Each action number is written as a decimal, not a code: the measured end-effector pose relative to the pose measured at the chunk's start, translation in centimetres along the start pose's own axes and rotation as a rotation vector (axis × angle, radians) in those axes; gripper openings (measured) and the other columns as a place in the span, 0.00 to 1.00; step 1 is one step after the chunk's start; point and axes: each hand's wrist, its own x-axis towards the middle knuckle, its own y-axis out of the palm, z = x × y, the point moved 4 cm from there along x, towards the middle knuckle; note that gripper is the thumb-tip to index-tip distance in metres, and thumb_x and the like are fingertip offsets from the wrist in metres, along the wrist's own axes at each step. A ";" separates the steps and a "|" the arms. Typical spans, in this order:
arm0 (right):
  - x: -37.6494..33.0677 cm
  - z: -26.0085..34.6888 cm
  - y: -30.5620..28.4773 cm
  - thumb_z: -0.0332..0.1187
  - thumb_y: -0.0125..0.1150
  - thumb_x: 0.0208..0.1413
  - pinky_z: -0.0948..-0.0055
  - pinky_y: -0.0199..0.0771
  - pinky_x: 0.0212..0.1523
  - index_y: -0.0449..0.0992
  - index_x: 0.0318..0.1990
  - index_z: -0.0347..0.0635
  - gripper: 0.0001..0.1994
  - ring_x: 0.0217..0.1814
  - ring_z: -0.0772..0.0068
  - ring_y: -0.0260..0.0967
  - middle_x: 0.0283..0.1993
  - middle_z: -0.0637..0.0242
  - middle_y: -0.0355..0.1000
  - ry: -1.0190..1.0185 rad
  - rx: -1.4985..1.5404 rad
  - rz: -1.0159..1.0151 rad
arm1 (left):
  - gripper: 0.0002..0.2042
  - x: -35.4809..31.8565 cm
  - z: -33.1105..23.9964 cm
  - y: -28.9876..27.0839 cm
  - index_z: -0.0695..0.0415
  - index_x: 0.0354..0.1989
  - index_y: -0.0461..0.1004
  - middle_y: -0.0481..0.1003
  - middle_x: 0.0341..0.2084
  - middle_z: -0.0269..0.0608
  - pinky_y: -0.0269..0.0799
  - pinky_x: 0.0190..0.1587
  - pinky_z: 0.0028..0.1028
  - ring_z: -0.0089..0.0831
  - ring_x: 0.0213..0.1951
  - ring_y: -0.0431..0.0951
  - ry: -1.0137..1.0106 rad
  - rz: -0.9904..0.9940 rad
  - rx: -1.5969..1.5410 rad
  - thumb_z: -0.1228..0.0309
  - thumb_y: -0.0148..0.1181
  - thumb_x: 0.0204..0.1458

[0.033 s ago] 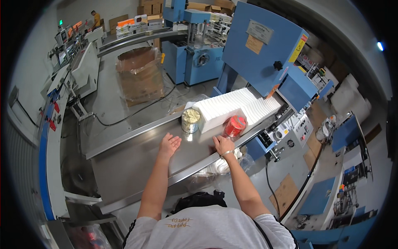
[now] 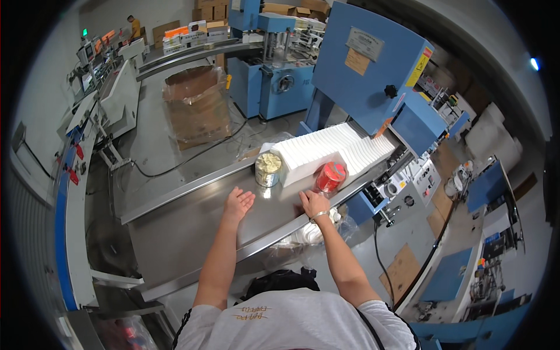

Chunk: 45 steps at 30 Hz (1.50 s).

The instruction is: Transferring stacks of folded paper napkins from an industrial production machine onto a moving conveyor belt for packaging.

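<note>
Head view looks down on a steel desk (image 2: pixel 192 227) with both bare hands stretched forward over it. Left hand (image 2: pixel 238 203) lies flat, fingers spread, grip released and holding nothing; it rests on bare metal just short of a silvery tin (image 2: pixel 268 169) with a yellowish top. Right hand (image 2: pixel 314 203) also lies open, palm down, grip released, its fingertips just below a red tin (image 2: pixel 331 177) and near the front edge of the paper stack (image 2: pixel 332 153).

That stack is a long white block of folded sheets. Its long axis runs diagonally, from the near-left end beside the silvery tin up and right into the mouth of the blue machine (image 2: pixel 373 76). From the hands it lies straight ahead and slightly right. The right hand is the nearer one to the block's long side; the left hand is nearer its free end, with the silvery tin standing between them. The red tin stands touching or just beside the stack's front face; I cannot tell which.

Below the desk edge, under the right wrist, hangs a clear plastic bag (image 2: pixel 303 236). Farther off stand a wrapped brown pallet load (image 2: pixel 198 108) and a second blue machine (image 2: pixel 274 81).
</note>
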 end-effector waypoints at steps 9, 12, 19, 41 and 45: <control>0.1 0.1 -0.2 0.51 0.46 0.56 0.53 0.69 0.30 0.73 0.24 0.45 0.21 0.29 0.47 0.71 0.24 0.52 0.72 0.000 0.007 -0.004 | 0.29 -0.2 -0.1 0.1 0.64 0.60 0.48 0.66 0.47 0.58 0.69 0.47 0.38 0.49 0.46 0.72 -0.007 -0.011 0.000 0.56 0.46 0.58; 0.0 0.1 -0.2 0.51 0.46 0.56 0.53 0.69 0.30 0.73 0.24 0.45 0.21 0.29 0.47 0.71 0.24 0.52 0.72 0.004 0.013 -0.002 | 0.29 -0.2 -0.1 0.1 0.65 0.59 0.48 0.66 0.46 0.58 0.70 0.46 0.39 0.49 0.46 0.72 -0.008 -0.015 0.000 0.57 0.46 0.58; 0.2 0.5 -0.7 0.49 0.48 0.55 0.55 0.70 0.33 0.77 0.27 0.45 0.19 0.31 0.49 0.72 0.26 0.53 0.73 0.043 0.005 0.056 | 0.26 -0.2 0.0 0.0 0.64 0.57 0.51 0.67 0.44 0.59 0.71 0.45 0.40 0.49 0.44 0.73 -0.014 -0.047 0.006 0.58 0.47 0.58; 0.2 0.2 -0.7 0.48 0.49 0.55 0.56 0.70 0.34 0.77 0.28 0.46 0.17 0.32 0.50 0.72 0.27 0.54 0.74 0.074 0.028 0.064 | 0.17 -0.5 0.1 0.8 0.62 0.48 0.61 0.70 0.41 0.52 0.73 0.43 0.38 0.44 0.41 0.75 -0.036 -0.011 0.089 0.65 0.51 0.55; 0.3 0.3 -0.7 0.48 0.49 0.55 0.56 0.70 0.35 0.77 0.28 0.46 0.17 0.32 0.51 0.73 0.27 0.54 0.74 0.081 0.029 0.068 | 0.17 -0.4 0.2 0.7 0.63 0.49 0.62 0.69 0.44 0.55 0.73 0.44 0.39 0.46 0.42 0.74 -0.109 0.020 0.157 0.68 0.52 0.54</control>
